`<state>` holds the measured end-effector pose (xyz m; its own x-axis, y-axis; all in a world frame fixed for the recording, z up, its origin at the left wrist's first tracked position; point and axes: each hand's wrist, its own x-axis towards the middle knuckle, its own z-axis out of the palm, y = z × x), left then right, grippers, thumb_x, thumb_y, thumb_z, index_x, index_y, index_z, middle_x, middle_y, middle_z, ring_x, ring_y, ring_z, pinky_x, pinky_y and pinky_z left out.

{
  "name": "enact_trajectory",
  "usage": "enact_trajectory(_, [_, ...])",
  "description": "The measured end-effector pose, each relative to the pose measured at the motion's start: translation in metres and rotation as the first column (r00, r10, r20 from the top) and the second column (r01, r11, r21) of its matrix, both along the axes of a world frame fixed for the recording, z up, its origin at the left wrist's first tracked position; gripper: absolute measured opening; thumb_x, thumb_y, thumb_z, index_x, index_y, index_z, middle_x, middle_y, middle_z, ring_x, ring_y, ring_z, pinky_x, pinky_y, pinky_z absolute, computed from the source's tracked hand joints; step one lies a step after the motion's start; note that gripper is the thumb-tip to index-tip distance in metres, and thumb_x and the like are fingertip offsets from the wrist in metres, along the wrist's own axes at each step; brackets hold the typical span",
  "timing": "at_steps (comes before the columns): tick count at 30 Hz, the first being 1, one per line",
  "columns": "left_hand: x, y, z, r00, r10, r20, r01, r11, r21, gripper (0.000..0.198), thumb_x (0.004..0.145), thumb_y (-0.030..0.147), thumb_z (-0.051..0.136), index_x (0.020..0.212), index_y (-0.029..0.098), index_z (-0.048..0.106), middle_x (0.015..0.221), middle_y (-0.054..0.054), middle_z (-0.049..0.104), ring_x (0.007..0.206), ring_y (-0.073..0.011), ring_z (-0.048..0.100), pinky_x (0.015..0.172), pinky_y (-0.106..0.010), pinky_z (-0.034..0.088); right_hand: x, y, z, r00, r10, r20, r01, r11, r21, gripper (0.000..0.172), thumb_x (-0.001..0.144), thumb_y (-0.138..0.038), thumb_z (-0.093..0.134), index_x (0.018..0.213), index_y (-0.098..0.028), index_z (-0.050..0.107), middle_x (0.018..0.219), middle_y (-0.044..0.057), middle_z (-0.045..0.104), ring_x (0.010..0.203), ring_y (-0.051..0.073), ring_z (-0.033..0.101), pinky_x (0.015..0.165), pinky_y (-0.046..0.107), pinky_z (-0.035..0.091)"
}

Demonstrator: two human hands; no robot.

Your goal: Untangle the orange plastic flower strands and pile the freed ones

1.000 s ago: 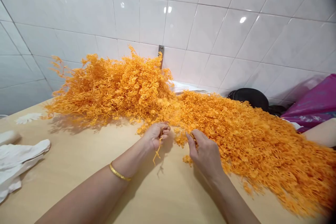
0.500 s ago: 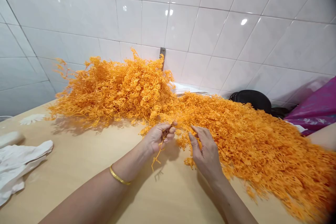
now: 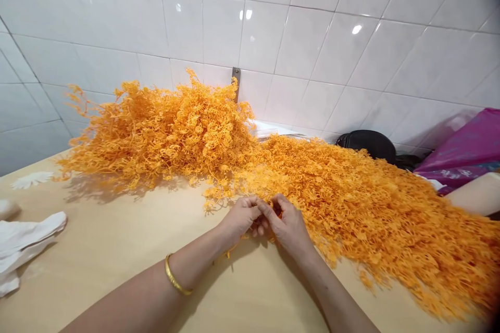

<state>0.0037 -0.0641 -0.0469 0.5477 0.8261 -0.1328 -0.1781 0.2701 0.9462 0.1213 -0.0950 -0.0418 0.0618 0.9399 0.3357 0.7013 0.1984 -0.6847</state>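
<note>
The left hand [image 3: 240, 217] and right hand [image 3: 287, 223] are meeting at the front edge of the orange material, fingers curled and closed, each pinching a thin orange strand [image 3: 230, 253] that is trailing down toward the tabletop below them. The fingers are partly hiding the strand, so its exact hold is only partly visible. A gold bangle [image 3: 174, 276] is encircling the left wrist. The mass of curly orange sprays [image 3: 351, 203] is lying across the pale wooden tabletop [image 3: 97, 265], heaped at centre and spreading to the lower right of the frame, directly beside both hands. A white tiled wall [image 3: 273, 36] is rising behind it, with a metal bracket [image 3: 235, 83] partly buried by the heap. At the left edge, a white cloth glove [image 3: 27, 244] and a white flower-shaped piece [image 3: 31, 180] are lying on the tabletop. At upper right, a black bag [image 3: 367, 145] and a magenta plastic bag [image 3: 464, 148] are sitting behind the sprays; the bag's print is too blurred to read.
</note>
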Motion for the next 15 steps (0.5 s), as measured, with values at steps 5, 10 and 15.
enact_trajectory(5, [0.002, -0.002, 0.002, 0.998, -0.014, -0.065, 0.018, 0.998, 0.057, 0.024, 0.072, 0.035, 0.047, 0.059, 0.015, 0.043, 0.044, 0.002, 0.05, 0.03, -0.0048, 0.041, 0.029, -0.015, 0.024, 0.005, 0.004, -0.005, 0.994, -0.013, 0.113, 0.011, 1.0, 0.013, 0.032, 0.083, -0.036, 0.03, 0.057, -0.019, 0.034, 0.048, -0.003, 0.04, 0.044, 0.01, 0.037, 0.045, 0.022, 0.025])
enact_trajectory(10, [0.012, -0.003, -0.007, 0.986, 0.101, -0.134, -0.087, 0.991, 0.102, 0.023, 0.074, 0.027, 0.042, 0.053, 0.017, 0.039, 0.037, 0.004, 0.044, 0.025, -0.0049, 0.035, 0.026, -0.015, 0.019, 0.002, -0.001, -0.005, 0.892, -0.099, 0.441, 0.008, 0.979, 0.204, 0.026, 0.084, -0.027, 0.028, 0.06, -0.019, 0.036, 0.053, 0.0, 0.043, 0.052, 0.013, 0.038, 0.053, 0.025, 0.025])
enact_trajectory(15, [0.014, 0.001, -0.007, 0.961, 0.238, -0.139, -0.222, 0.968, 0.119, 0.022, 0.074, 0.02, 0.039, 0.052, 0.017, 0.038, 0.034, 0.006, 0.038, 0.025, -0.0043, 0.032, 0.028, -0.015, 0.022, -0.004, -0.013, -0.002, 0.891, -0.09, 0.446, -0.077, 0.936, 0.342, 0.027, 0.084, -0.023, 0.029, 0.058, -0.019, 0.034, 0.054, 0.0, 0.042, 0.053, 0.012, 0.036, 0.056, 0.026, 0.026])
